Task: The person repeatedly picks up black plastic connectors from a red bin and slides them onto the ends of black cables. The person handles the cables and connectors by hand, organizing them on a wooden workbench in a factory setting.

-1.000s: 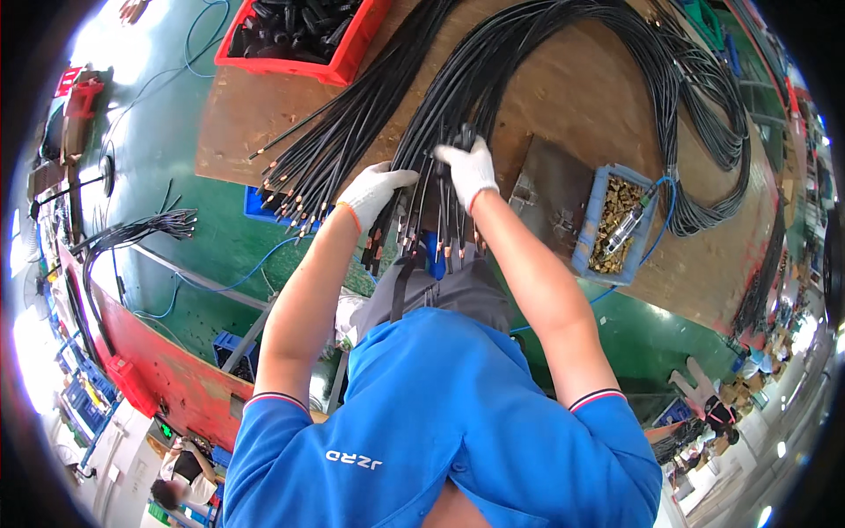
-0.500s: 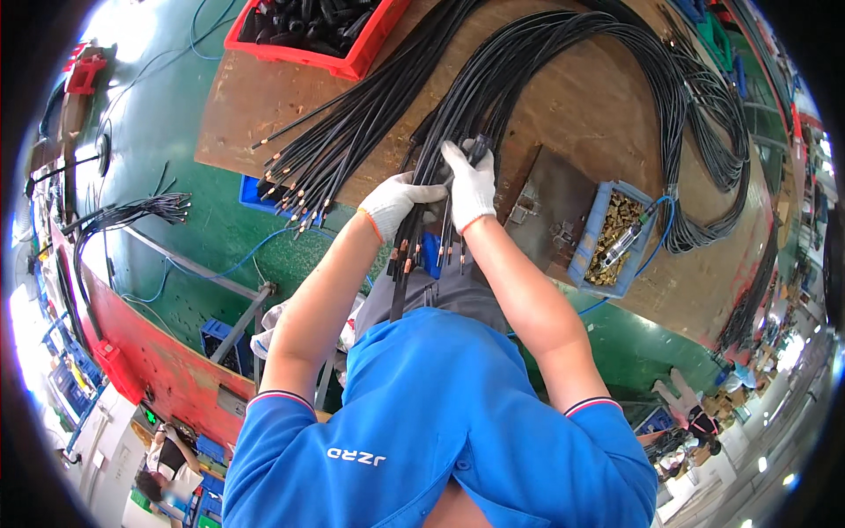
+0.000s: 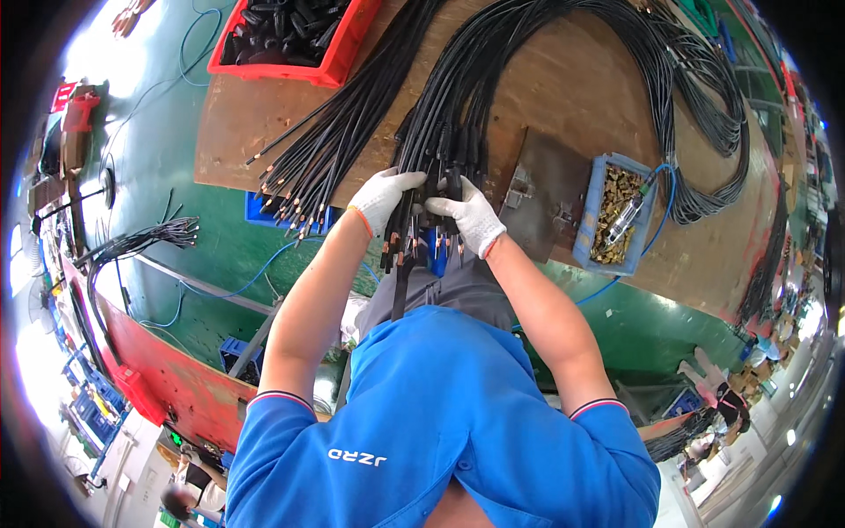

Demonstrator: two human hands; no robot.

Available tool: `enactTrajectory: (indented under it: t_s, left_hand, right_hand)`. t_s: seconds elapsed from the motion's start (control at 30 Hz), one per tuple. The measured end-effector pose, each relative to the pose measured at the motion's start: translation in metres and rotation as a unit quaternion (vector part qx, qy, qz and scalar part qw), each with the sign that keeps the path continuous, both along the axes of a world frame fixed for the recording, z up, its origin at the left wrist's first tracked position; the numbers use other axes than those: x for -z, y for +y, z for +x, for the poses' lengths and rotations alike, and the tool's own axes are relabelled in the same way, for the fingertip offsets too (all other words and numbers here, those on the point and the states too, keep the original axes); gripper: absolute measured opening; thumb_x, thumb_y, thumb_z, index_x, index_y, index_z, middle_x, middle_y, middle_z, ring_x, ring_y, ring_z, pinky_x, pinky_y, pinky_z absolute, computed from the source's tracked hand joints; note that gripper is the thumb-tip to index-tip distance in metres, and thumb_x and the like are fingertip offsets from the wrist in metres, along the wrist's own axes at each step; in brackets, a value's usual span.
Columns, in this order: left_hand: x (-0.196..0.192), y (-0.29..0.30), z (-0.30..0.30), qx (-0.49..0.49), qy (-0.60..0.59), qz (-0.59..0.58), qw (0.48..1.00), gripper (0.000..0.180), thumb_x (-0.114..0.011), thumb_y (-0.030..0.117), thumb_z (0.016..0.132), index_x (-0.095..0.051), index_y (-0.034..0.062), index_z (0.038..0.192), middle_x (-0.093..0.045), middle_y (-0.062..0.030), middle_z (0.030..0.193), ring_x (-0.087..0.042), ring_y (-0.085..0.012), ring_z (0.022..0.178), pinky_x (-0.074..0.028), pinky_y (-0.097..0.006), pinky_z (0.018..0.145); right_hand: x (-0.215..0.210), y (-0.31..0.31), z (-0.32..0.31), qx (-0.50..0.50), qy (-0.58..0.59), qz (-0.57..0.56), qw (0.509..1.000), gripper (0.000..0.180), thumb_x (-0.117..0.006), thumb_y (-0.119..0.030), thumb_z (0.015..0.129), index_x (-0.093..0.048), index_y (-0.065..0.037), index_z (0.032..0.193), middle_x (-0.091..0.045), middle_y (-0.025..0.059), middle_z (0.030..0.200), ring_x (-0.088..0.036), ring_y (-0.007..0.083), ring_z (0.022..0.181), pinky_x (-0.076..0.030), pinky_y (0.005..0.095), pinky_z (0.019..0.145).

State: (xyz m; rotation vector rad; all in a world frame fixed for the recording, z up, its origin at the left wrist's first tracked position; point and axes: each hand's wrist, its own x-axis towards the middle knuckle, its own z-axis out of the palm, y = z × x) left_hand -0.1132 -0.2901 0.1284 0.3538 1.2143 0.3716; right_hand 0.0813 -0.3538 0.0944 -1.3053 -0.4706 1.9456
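Black cables (image 3: pixel 453 92) are gathered in a thick bundle at the near edge of the table, their bared copper ends hanging over the edge above the lap. The bundle is held from both sides by two gloved hands. The left hand (image 3: pixel 384 199) is placed at the bundle's left flank, its fingers curled in and its thumb laid across toward the cables; its grip is closed, though some fingertips are hidden. By the right hand (image 3: pixel 470 217), set at the right flank, the strands are clasped between thumb and bent fingers, with little gap left. Both forearms are extended forward from the body, the elbows spread outward and the wrists angled in toward each other.

The brown table (image 3: pixel 550 84) is worn and stained. A second bundle (image 3: pixel 356 123) is laid to the left, its copper tips fanned past the edge. Behind it a red bin (image 3: pixel 275 72) is filled with black parts (image 3: pixel 286 26). To the right, a dark plate (image 3: pixel 547 180) is set beside a blue tub (image 3: pixel 584 218), in which a tool (image 3: pixel 623 220) is rested on brass pieces (image 3: pixel 621 185). Farther right, the cables are looped in a large coil. Beneath, a green floor (image 3: pixel 211 233) is crossed by a thin blue hose (image 3: pixel 251 271), and a co-worker (image 3: pixel 189 493) is seen at the lower left.
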Motion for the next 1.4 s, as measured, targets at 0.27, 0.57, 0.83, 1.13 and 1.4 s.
enactTrajectory:
  t_s: [0.27,0.57,0.83,1.13,1.4]
  left_hand:
    - [0.010,0.005,-0.007,0.035,0.014,-0.016,0.999,0.034,-0.073,0.011,0.085,-0.070,-0.0050,0.115,-0.075,-0.0153,0.094,-0.072,-0.0241,0.068,-0.062,-0.039,0.061]
    - [-0.011,-0.005,0.012,0.018,0.019,0.014,1.000,0.019,-0.072,0.018,0.089,-0.075,0.0005,0.095,-0.070,-0.0050,0.079,-0.063,-0.0152,0.059,-0.053,-0.029,0.057]
    - [0.014,-0.019,0.018,-0.059,-0.025,0.033,0.997,0.017,-0.073,0.009,0.088,-0.068,-0.0001,0.102,-0.071,-0.0077,0.084,-0.065,-0.0136,0.065,-0.058,-0.030,0.062]
    - [0.028,-0.020,0.019,-0.042,-0.017,0.051,0.998,0.017,-0.075,0.009,0.087,-0.069,0.0017,0.102,-0.071,-0.0064,0.084,-0.065,-0.0132,0.065,-0.058,-0.030,0.062]
    - [0.014,-0.020,0.024,-0.035,0.007,0.031,0.999,0.024,-0.076,0.010,0.088,-0.069,0.0011,0.109,-0.074,-0.0075,0.090,-0.069,-0.0156,0.071,-0.058,-0.032,0.066]
  right_hand:
    - [-0.016,-0.035,0.023,-0.012,-0.066,0.014,0.998,0.032,-0.085,-0.006,0.086,-0.062,-0.008,0.109,-0.069,0.0009,0.102,-0.067,0.0112,0.091,-0.056,0.0283,0.085]
    - [-0.039,-0.087,0.040,-0.115,0.009,0.021,0.993,0.047,-0.088,-0.010,0.084,-0.063,-0.004,0.123,-0.068,0.0005,0.114,-0.063,0.0108,0.101,-0.054,0.0294,0.090]
    - [-0.060,-0.118,0.056,-0.176,0.012,-0.015,0.984,0.043,-0.086,-0.008,0.085,-0.064,-0.004,0.122,-0.067,0.0003,0.106,-0.063,0.0116,0.094,-0.054,0.0306,0.087]
    - [-0.074,-0.116,0.042,-0.140,-0.020,-0.073,0.987,0.033,-0.086,-0.013,0.086,-0.065,-0.006,0.111,-0.067,0.0013,0.097,-0.064,0.0118,0.087,-0.056,0.0312,0.082]
    - [-0.020,-0.112,0.013,0.030,-0.058,-0.028,0.997,0.036,-0.081,-0.009,0.089,-0.066,-0.006,0.122,-0.071,0.0035,0.112,-0.068,0.0134,0.095,-0.057,0.0321,0.090]
